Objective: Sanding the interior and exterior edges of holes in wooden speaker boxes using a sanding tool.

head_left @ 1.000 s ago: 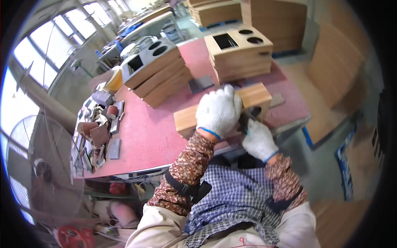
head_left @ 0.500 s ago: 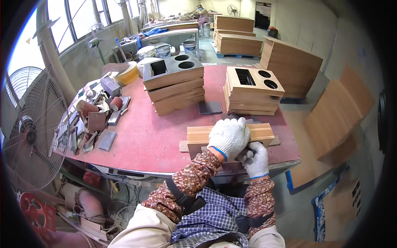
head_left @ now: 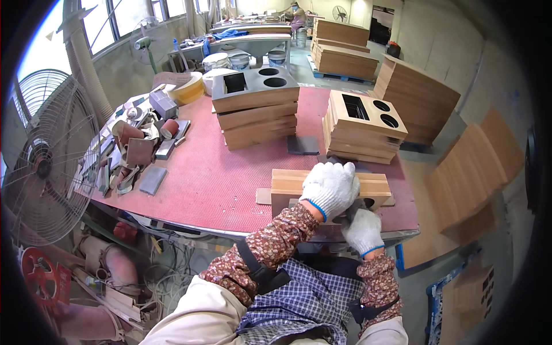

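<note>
A light wooden panel (head_left: 284, 190) stands on its long edge at the near right of the red table, with round cut-outs in the face toward me. My left hand (head_left: 330, 187), in a white knit glove with a blue cuff, grips its top edge from above. Lower down, at a hole in the near face, is my right hand (head_left: 363, 229), gloved alike. Its fingers are curled around something dark that I cannot make out. Flat pieces lie on the table under and beside the panel.
Two stacks of cut-out panels, one dark-topped (head_left: 256, 109) and one light (head_left: 363, 129), stand behind my hands. Sanding blocks and abrasive rolls (head_left: 135, 138) crowd the table's left. A caged fan (head_left: 46, 161) stands farther left; boards (head_left: 480, 172) lean at right.
The view has shifted, so the table and stacks sit farther right in it. My right hand has moved slightly down along the panel's near face; my left keeps its grip on top.
</note>
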`<state>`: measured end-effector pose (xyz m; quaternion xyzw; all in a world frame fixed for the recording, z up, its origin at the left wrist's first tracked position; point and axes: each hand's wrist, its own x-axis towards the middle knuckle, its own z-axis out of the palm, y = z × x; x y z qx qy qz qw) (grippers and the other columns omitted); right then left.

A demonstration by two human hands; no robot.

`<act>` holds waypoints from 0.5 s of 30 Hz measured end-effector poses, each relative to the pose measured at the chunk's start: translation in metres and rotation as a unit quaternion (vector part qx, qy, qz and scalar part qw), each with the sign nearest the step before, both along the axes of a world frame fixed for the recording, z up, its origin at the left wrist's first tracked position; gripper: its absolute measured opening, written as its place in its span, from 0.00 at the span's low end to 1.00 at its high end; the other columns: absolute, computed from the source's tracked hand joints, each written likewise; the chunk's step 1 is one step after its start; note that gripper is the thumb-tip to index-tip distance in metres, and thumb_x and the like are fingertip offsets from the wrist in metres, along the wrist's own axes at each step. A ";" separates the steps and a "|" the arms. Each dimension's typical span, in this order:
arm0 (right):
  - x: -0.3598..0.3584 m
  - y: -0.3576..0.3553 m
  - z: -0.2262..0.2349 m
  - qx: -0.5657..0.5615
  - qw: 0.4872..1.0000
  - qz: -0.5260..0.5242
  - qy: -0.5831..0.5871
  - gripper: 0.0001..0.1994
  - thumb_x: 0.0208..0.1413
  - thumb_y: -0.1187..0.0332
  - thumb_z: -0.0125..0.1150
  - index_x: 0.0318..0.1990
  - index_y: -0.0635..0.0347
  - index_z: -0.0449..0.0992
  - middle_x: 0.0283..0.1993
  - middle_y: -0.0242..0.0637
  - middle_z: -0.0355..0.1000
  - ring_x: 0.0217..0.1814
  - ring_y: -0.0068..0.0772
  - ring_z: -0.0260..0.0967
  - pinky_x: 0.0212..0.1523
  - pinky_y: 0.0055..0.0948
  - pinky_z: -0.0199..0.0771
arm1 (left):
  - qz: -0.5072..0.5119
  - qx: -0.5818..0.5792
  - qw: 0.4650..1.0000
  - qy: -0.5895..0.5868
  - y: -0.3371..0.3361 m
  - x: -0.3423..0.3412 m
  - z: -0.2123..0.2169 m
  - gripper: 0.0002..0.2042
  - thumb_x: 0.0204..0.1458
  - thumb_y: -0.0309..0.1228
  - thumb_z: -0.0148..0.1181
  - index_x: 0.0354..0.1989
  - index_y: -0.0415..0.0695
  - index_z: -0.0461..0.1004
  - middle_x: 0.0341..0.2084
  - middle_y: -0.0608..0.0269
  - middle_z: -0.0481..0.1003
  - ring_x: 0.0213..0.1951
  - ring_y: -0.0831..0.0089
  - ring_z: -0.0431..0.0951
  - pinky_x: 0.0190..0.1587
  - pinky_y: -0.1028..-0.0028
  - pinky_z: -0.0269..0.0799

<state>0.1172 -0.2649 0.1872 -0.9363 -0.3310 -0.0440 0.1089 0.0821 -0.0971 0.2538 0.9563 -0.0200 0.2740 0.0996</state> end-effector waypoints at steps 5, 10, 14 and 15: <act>-0.004 0.001 0.002 -0.026 0.999 -0.006 -0.026 0.20 0.54 0.50 0.64 0.28 0.62 0.83 0.27 0.51 0.80 0.33 0.55 0.81 0.39 0.49 0.81 | -0.016 -0.005 1.000 0.022 0.004 -0.003 0.002 0.13 0.60 0.38 0.54 0.40 0.39 0.75 0.30 0.46 0.79 0.33 0.51 0.81 0.35 0.55 0.75; -0.004 -0.001 0.000 -0.001 1.000 0.006 -0.029 0.19 0.53 0.52 0.65 0.28 0.61 0.83 0.27 0.50 0.80 0.32 0.54 0.81 0.37 0.50 0.81 | -0.016 -0.032 0.998 0.057 0.001 -0.006 0.011 0.15 0.61 0.41 0.55 0.41 0.39 0.76 0.34 0.46 0.79 0.36 0.50 0.81 0.38 0.55 0.75; -0.002 0.000 0.005 -0.015 0.999 0.020 -0.031 0.14 0.52 0.57 0.64 0.36 0.59 0.82 0.31 0.49 0.80 0.34 0.55 0.80 0.38 0.50 0.81 | -0.019 -0.041 0.997 0.061 0.001 -0.005 0.010 0.21 0.62 0.48 0.55 0.44 0.40 0.77 0.35 0.46 0.78 0.38 0.50 0.80 0.41 0.54 0.74; -0.002 0.000 0.008 -0.035 0.999 0.024 -0.014 0.14 0.51 0.61 0.64 0.42 0.59 0.81 0.35 0.49 0.80 0.35 0.56 0.80 0.39 0.50 0.81 | -0.022 -0.044 0.997 0.061 0.002 -0.005 0.012 0.23 0.62 0.51 0.55 0.44 0.40 0.78 0.36 0.46 0.78 0.39 0.50 0.80 0.43 0.54 0.73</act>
